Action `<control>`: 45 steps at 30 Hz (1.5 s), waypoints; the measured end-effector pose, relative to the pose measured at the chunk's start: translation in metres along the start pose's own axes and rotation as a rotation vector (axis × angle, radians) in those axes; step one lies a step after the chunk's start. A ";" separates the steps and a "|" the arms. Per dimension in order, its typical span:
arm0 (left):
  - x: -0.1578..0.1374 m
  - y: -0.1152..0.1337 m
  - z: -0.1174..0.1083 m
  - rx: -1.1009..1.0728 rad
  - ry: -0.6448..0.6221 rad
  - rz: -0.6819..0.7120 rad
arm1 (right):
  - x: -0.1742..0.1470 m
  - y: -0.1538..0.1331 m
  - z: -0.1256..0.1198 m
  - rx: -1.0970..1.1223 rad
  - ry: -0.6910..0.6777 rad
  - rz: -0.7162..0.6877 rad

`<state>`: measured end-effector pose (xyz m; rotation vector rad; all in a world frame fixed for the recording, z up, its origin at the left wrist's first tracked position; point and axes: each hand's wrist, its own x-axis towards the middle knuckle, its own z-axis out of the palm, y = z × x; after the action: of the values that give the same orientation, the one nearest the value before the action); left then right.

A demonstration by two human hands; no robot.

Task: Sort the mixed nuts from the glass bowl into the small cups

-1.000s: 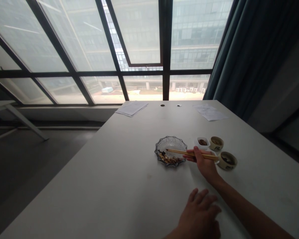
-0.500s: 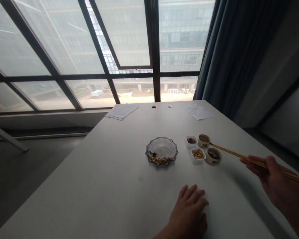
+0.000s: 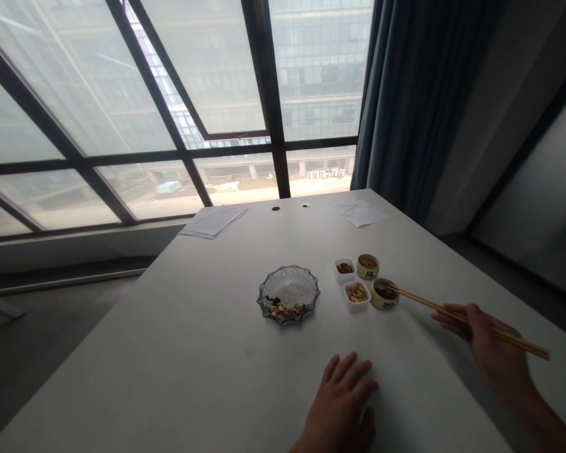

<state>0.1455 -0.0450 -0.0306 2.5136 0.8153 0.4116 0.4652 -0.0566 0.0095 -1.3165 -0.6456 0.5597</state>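
Note:
My right hand [image 3: 493,343] is closed around a pair of chopsticks [image 3: 434,307]. Their tips reach into the nearer round ceramic bowl [image 3: 384,303], which has dark pieces inside; whether they grip a piece is too small to tell. Behind it stands another round ceramic bowl [image 3: 368,272] with brownish contents. Two square white cups sit to their left: one cup [image 3: 356,306] holds pale tan pieces, the other cup [image 3: 344,277] reddish-brown ones. My left hand [image 3: 342,399] lies on the table, fingers spread, holding nothing. A glass dish [image 3: 288,277] with a scalloped rim contains dark and tan pieces.
The white table [image 3: 207,371] stretches toward the windows. Paper sheets [image 3: 214,221] lie at its far left, and another sheet [image 3: 359,212] at the far right. Two small round fittings are set near the far edge. A dark blue curtain [image 3: 400,113] hangs beyond the right side.
My right hand has brought the chopstick tips from beside the farther ceramic bowl into the nearer one. The whole view has shifted, so the table things appear farther left. My left hand stays spread.

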 end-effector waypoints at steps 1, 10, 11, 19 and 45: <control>0.000 0.000 0.000 -0.003 -0.004 0.002 | 0.000 0.000 0.000 -0.004 0.000 0.000; 0.001 0.002 -0.004 -0.003 -0.002 -0.003 | -0.004 0.004 0.000 0.019 -0.003 0.002; 0.001 0.002 -0.004 -0.003 -0.002 -0.002 | -0.004 0.004 0.000 0.017 -0.006 0.002; 0.000 0.002 -0.003 -0.012 -0.008 -0.006 | -0.006 0.002 -0.002 0.051 -0.021 0.007; -0.001 0.003 -0.001 -0.061 0.043 0.020 | -0.052 -0.047 0.155 0.067 -0.561 -0.027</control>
<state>0.1457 -0.0478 -0.0279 2.4658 0.7825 0.4911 0.3196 0.0063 0.0695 -1.0843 -1.0904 0.9334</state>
